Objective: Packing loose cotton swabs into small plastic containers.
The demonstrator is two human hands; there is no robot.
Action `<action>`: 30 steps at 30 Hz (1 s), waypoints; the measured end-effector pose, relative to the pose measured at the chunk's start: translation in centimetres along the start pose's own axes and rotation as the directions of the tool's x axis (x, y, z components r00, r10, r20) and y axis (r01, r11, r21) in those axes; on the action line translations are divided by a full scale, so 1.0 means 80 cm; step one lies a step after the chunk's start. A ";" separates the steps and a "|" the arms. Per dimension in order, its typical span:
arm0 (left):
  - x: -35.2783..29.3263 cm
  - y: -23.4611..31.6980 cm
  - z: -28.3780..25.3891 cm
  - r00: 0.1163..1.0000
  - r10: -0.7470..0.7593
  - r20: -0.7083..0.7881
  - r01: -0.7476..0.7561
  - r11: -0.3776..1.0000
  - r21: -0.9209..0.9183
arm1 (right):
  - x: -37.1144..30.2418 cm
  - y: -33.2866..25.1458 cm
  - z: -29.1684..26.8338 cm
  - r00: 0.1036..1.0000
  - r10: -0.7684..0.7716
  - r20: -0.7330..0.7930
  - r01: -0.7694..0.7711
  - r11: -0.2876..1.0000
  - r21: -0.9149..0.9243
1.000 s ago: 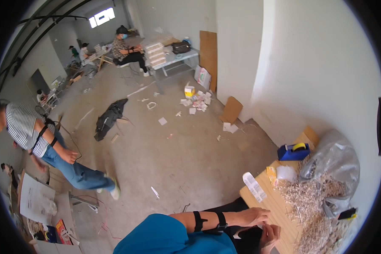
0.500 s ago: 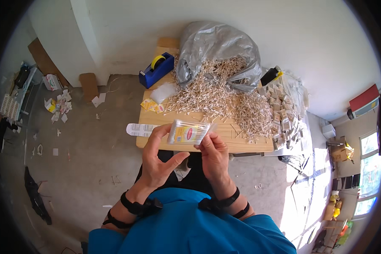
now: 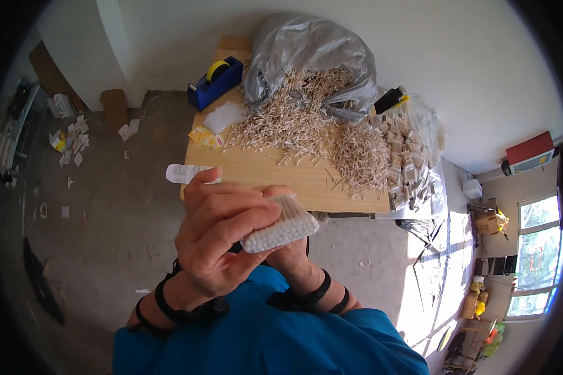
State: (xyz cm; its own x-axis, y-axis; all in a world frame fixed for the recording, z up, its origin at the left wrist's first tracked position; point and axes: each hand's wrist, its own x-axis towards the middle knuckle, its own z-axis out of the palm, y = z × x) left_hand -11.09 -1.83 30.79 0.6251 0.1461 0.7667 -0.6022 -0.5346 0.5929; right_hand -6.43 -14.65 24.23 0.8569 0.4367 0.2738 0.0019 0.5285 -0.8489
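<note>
A clear packet of cotton swabs [image 3: 283, 234] is between my two hands, close to my body and in front of the table's near edge. Its end faces up toward me, showing tightly packed white tips. My left hand [image 3: 214, 232] clasps it from the left, fingers over the top and thumb beneath. My right hand [image 3: 291, 257] holds it from behind and below, most of its fingers hidden by the packet. Past the hands, a large heap of loose cotton swabs [image 3: 288, 128] spills from a grey plastic bag [image 3: 306, 44] on the wooden table [image 3: 263, 165].
A blue tape dispenser [image 3: 216, 85] stands at the table's back left, near yellow printed cards [image 3: 204, 136]. A white printed strip [image 3: 182, 174] overhangs the left edge. Filled swab packets [image 3: 411, 159] pile up at right beside a black cylindrical object [image 3: 390, 100]. Paper scraps [image 3: 75, 139] litter the floor.
The packet has tipped so its end shows instead of its labelled face, and it is nearer my body. My left hand has closed over it. The view has shifted slightly.
</note>
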 end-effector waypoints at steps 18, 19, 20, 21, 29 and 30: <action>0.007 0.010 -0.004 0.996 0.058 0.068 -0.060 0.997 0.040 | -0.015 0.009 -0.004 0.997 -0.078 -0.011 0.071 0.951 -0.300; 0.007 0.010 -0.004 0.996 0.063 0.070 -0.067 0.997 0.048 | -0.016 0.010 -0.005 0.997 -0.077 -0.022 0.065 0.944 -0.324; 0.007 0.010 -0.004 0.996 0.061 0.071 -0.064 0.997 0.048 | -0.015 0.009 -0.006 0.997 -0.074 -0.022 0.063 0.944 -0.324; 0.006 0.010 -0.004 0.996 0.063 0.065 -0.066 0.997 0.043 | -0.014 0.008 -0.007 0.999 -0.051 -0.012 0.045 0.957 -0.286; 0.005 0.011 -0.007 0.993 0.059 0.098 -0.060 0.998 0.015 | -0.015 0.008 -0.001 0.999 -0.039 -0.017 0.039 0.999 0.012; 0.005 0.011 -0.008 0.992 0.062 0.107 -0.065 0.998 0.024 | -0.015 0.007 0.002 1.000 -0.019 -0.024 0.020 0.997 0.080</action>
State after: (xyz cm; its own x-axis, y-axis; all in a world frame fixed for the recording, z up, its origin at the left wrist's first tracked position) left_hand -11.67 -1.72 31.77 0.6357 0.0227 0.7716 -0.6297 -0.5629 0.5354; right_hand -7.52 -14.73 23.47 0.8690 0.4090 0.2784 -0.0218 0.5938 -0.8043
